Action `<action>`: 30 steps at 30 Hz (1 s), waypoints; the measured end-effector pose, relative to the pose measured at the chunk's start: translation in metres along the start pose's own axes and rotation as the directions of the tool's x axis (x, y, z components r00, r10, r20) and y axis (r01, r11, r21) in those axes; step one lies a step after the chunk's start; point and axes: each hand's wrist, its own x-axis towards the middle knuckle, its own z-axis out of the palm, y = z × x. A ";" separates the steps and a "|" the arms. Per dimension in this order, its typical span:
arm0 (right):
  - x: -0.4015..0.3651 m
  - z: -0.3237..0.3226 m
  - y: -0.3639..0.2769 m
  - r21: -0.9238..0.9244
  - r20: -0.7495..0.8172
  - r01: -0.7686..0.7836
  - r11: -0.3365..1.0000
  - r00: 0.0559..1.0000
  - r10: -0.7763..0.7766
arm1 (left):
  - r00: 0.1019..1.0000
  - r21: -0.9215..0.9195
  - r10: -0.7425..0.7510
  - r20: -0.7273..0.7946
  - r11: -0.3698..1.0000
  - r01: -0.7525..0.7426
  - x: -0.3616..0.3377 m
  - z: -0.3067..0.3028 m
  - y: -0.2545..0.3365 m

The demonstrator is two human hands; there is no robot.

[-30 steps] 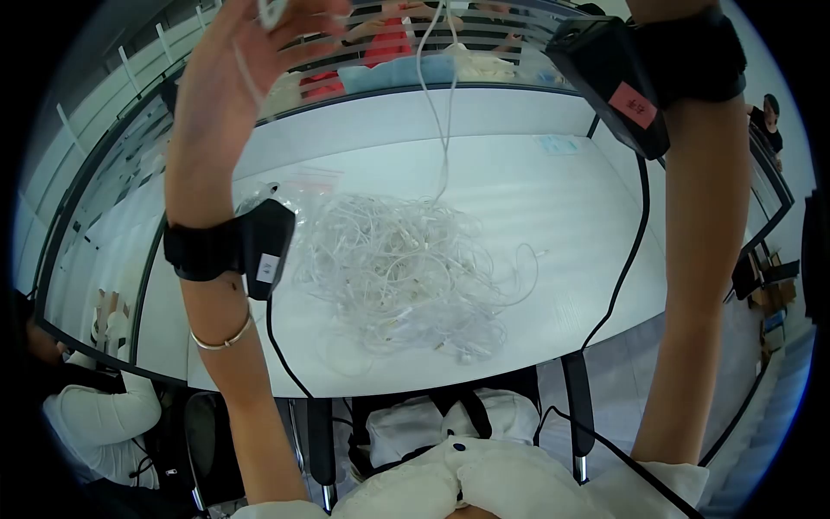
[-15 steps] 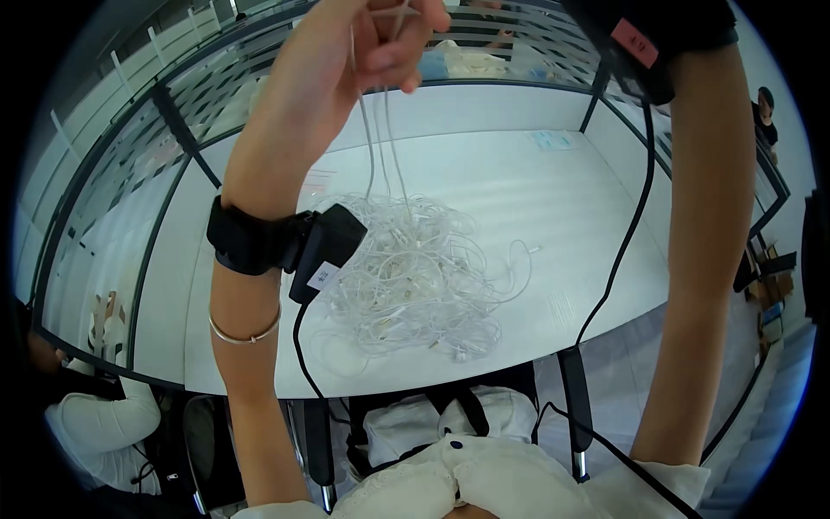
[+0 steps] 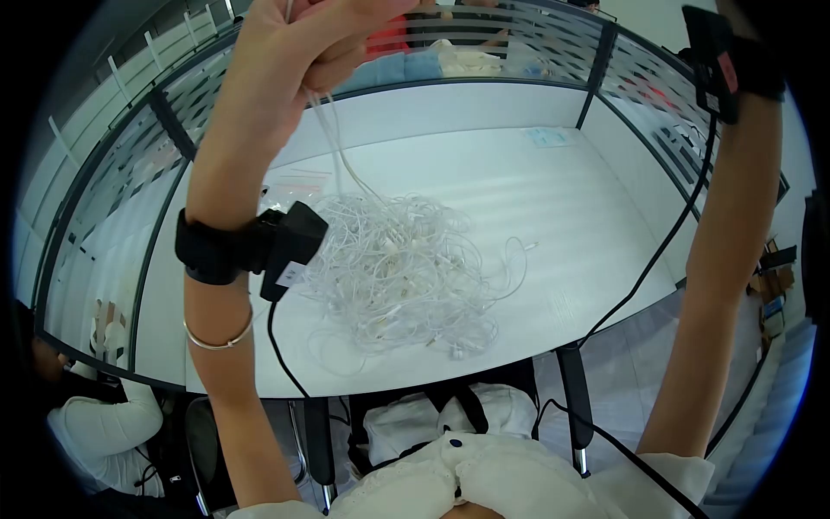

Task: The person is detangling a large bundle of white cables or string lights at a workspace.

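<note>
My left hand point(image 3: 298, 52) is raised at the top of the head view, its fingers closed around thin white cables point(image 3: 339, 149). Those strands hang from it down to a tangled heap of clear and white cables point(image 3: 393, 277) on the white table point(image 3: 571, 225). One loose end with a small plug point(image 3: 531, 246) sticks out of the heap's right side. Of my right arm only the forearm point(image 3: 735, 216) and wrist show, lifted at the right; the hand itself is beyond the top edge.
Low white panels with glass above point(image 3: 467, 104) enclose the table. A pale blue packet point(image 3: 549, 137) lies at the back right, a clear bag point(image 3: 294, 186) behind the heap. Black leads run from both wrist devices. Another person's white sleeve point(image 3: 112, 432) is at lower left.
My left hand has moved left and slightly up, pulling the hanging cables leftward. My right forearm has swung outward to the right. The heap stays almost in place.
</note>
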 end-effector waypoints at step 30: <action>-0.040 -0.041 0.023 -0.432 -0.297 -0.066 0.899 0.952 -0.073 | 0.997 0.255 0.000 0.071 0.967 -0.018 -0.007 -0.037 -0.014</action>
